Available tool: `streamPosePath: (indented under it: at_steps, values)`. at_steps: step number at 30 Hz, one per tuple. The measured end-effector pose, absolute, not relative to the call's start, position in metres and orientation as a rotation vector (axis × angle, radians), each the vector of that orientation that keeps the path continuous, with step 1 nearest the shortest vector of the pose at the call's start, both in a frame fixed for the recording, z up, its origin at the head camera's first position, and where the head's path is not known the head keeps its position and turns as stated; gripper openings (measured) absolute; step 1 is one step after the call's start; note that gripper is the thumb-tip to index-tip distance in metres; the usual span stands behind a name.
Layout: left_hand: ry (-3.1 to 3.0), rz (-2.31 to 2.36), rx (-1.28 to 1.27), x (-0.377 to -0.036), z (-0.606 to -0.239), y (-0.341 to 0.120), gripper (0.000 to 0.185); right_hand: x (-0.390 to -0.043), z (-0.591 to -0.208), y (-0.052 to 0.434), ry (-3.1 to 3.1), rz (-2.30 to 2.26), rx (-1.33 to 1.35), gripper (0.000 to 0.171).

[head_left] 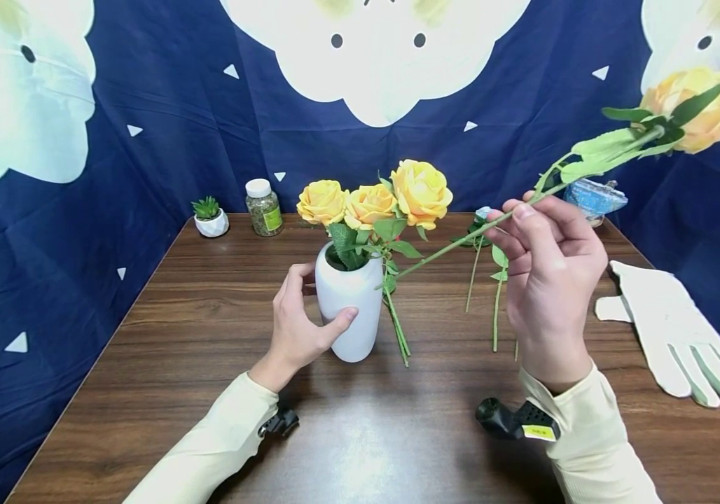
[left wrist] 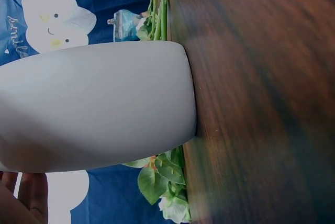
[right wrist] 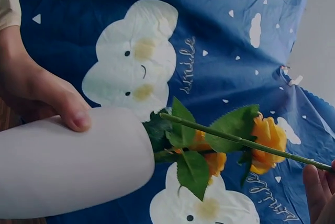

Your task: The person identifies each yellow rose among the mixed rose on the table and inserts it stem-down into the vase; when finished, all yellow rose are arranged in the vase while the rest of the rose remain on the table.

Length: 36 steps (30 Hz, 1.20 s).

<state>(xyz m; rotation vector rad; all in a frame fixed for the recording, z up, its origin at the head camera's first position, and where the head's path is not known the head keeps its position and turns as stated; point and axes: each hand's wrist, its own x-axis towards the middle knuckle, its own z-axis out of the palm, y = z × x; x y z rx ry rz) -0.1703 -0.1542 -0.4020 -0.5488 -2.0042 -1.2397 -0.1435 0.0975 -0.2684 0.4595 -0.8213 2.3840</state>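
Blue flower-print backdrop behind wooden table (head_left: 209, 336) | white vase (head_left: 349, 308) at centre, gripped by left hand (head_left: 297, 329) | right hand (head_left: 545, 273) pinches rose stem (head_left: 461, 246), long axis running 8-to-2 o'clock, cut end at vase mouth, bloom (head_left: 703, 108) at 2 o'clock.

White vase (left wrist: 94, 103) standing on brown wooden surface (left wrist: 261, 103) | green stems (left wrist: 159, 9) beyond it | fingers (left wrist: 23, 200) at vase's lower edge
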Motion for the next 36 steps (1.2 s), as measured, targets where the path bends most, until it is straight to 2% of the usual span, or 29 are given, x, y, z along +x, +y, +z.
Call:
streamPosePath:
  at_steps: [19,36]
  values:
    - [-2.008,-1.241,-0.556,-0.171,-0.402,-0.154,0.071,-0.133,-0.280,0.071,-0.942,2.200,0.668,0.014]
    - [-2.014,-1.228,-0.544,-0.171,-0.402,-0.155,0.073,-0.143,-0.273,0.053,-1.205,1.803,0.605,0.009]
